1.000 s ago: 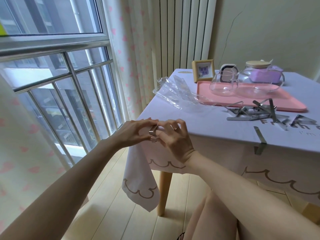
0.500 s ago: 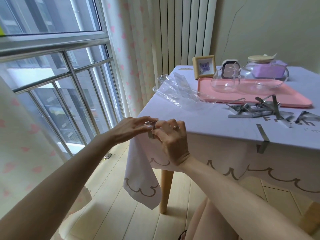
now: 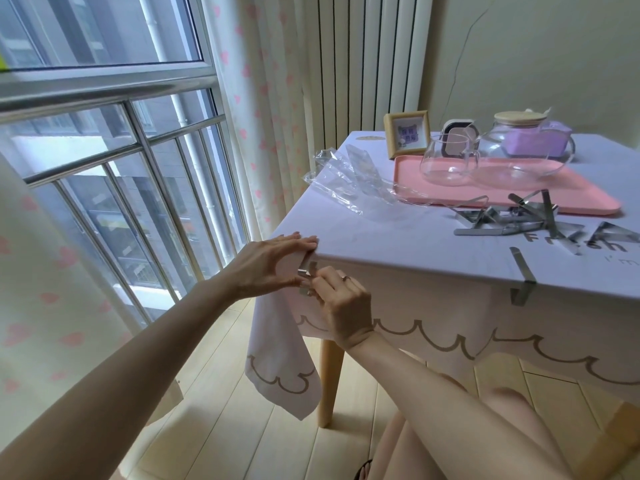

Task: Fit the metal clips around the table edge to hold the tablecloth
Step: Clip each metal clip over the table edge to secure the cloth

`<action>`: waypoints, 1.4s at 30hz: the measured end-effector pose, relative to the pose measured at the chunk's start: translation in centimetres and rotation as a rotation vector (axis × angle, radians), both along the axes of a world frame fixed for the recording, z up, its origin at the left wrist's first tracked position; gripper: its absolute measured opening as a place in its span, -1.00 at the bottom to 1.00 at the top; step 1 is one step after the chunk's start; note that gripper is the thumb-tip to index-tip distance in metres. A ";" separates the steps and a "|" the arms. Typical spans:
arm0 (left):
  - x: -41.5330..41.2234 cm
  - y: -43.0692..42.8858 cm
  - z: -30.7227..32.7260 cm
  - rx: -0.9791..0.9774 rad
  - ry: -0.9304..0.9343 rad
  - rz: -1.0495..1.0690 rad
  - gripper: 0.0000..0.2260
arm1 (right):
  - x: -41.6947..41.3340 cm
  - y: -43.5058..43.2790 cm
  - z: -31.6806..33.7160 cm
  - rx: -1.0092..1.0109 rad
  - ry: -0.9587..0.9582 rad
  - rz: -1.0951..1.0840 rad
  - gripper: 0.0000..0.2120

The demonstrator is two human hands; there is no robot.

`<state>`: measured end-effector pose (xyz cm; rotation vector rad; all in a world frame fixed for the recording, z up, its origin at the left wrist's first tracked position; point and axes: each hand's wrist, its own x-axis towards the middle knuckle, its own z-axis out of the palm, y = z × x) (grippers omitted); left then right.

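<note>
Both forearms are bare from wrist to frame edge, one leading to the left hand (image 3: 266, 268) from lower left, the other to the right hand (image 3: 346, 306) from lower right. A thin silver-toned ring (image 3: 346, 278) circles one right-hand finger. Bare knees (image 3: 502, 403) show at lower right. A dark strap (image 3: 362, 470) at bottom centre is too cropped to identify.

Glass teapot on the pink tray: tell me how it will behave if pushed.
The glass teapot looks fragile, being clear glass. Its wide base probably resists tipping. On the smooth pink tray it may slide readily.
</note>
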<state>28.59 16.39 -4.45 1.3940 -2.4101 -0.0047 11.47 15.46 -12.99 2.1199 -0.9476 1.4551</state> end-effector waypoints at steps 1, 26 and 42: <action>0.1 -0.1 -0.3 -0.026 0.003 0.001 -0.28 | -0.2 -0.2 0.2 -0.033 0.025 -0.010 -0.71; -1.5 -0.7 -2.4 -0.381 0.087 0.095 -0.59 | -2.5 -0.1 1.3 0.077 0.007 -0.069 -0.60; -3.1 -1.1 -2.6 -0.598 -0.079 0.205 -0.66 | -0.8 -1.3 4.0 0.216 -0.007 -0.173 -0.50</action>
